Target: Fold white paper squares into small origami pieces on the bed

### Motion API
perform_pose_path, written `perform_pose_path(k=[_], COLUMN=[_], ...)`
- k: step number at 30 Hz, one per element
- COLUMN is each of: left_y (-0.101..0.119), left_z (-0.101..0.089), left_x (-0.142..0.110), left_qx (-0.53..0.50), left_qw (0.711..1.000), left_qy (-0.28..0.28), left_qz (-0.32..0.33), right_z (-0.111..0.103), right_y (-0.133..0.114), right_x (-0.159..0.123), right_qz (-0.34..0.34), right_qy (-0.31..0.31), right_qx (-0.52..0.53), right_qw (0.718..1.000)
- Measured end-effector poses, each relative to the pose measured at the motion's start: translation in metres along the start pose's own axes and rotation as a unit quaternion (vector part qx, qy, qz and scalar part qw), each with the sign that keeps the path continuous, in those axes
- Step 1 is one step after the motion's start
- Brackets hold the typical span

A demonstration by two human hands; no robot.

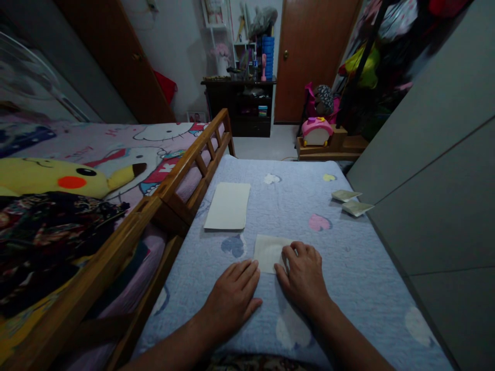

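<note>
A small pale folded cloth (268, 250) lies on the light blue quilted mattress (348, 268) in front of me. My right hand (303, 275) rests on the cloth's near right part, fingers bent and pressing down on it. My left hand (234, 296) lies flat on the quilt just left of the cloth, fingers stretched out, fingertips at the cloth's near left corner. A larger pale rectangular cloth (228, 205) lies flat further away, to the left.
Two small folded pale pieces (351, 202) sit near the mattress's right edge by a grey wardrobe (436, 170). A wooden bed rail (170, 190) runs along the left; beyond it lie a yellow plush toy (58, 178) and dark clothing (50, 232). A brown door (313, 51) and dark cabinet (242, 103) stand at the back.
</note>
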State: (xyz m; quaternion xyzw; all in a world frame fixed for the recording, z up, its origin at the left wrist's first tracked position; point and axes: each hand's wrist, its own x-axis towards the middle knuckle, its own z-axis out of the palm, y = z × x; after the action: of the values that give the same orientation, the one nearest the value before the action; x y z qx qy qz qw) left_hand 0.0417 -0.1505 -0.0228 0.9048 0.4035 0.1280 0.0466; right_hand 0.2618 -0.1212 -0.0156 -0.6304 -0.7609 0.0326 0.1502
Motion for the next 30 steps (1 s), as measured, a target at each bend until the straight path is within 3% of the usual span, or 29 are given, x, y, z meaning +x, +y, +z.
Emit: perform_pose_path(k=[6, 10, 13, 17, 24, 30], left_y=[0.007, 0.008, 0.003, -0.006, -0.006, -0.002], left_z=[-0.005, 0.001, 0.004, 0.002, -0.001, 0.004], left_x=[0.018, 0.029, 0.026, 0.012, 0.000, -0.006], left_qx=[-0.012, -0.046, -0.064, -0.053, 0.000, 0.026], left_qw=[1.000, 0.995, 0.989, 0.986, 0.993, 0.999], left_qy=[-0.014, -0.084, -0.136, -0.161, -0.112, -0.010], left_qz=[0.002, 0.027, 0.018, 0.006, 0.029, 0.018], right_z=[0.002, 0.002, 0.002, 0.001, 0.008, 0.020], right_y=[-0.005, -0.005, -0.004, -0.004, -0.008, -0.009], right_x=[0.002, 0.001, 0.001, 0.000, 0.000, -0.003], right_qz=[0.011, 0.012, 0.011, 0.002, 0.017, 0.024], right_qy=[0.001, 0.002, 0.002, 0.002, 0.011, 0.028], right_qx=[-0.014, -0.013, -0.012, -0.007, -0.021, -0.029], right_qw=[1.000, 1.000, 1.000, 1.000, 1.000, 0.999])
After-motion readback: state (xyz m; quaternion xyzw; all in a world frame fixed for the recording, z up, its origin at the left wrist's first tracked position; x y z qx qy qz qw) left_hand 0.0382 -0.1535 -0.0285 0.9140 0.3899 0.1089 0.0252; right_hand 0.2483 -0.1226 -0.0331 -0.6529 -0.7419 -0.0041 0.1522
